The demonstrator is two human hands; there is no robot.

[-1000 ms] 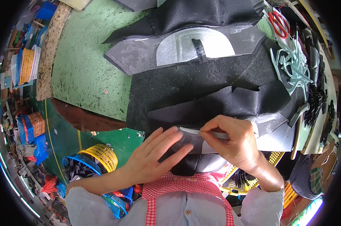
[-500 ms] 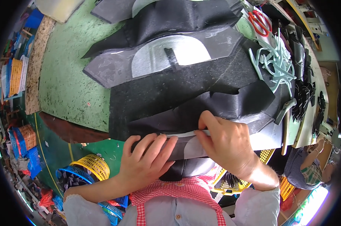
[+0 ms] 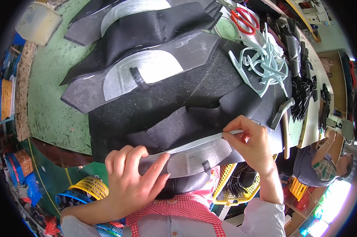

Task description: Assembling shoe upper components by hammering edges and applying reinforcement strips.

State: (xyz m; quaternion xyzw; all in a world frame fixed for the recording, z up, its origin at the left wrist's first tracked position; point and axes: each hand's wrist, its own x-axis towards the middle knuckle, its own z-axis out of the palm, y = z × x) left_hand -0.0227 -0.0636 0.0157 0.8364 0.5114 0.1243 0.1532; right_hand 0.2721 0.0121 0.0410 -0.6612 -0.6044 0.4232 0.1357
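Note:
A black leather-like piece (image 3: 174, 124) lies at the near edge of the bench, with a grey backing that carries a silvery rounded patch (image 3: 198, 156). Along the seam between them runs a narrow whitish strip (image 3: 198, 143). My right hand (image 3: 252, 144) pinches the strip near its right end, thumb and forefinger closed on it. Spread fingers of my left hand (image 3: 133, 181) rest on the piece at the strip's left end, holding nothing. Beyond lies a similar black piece (image 3: 147, 29) with a grey backing and a silvery half-round patch (image 3: 158, 69).
A hammer (image 3: 282, 114) lies at the bench's right side, below a tangle of pale green strips (image 3: 265, 67). Red-handled scissors (image 3: 245, 21) are farther back. Yellow baskets (image 3: 92, 187) stand below the bench. Another person (image 3: 318, 166) sits at the right.
My right hand has moved right along the strip, and more of the strip shows between my hands. My left hand has shifted left and its fingers have spread. The view has turned.

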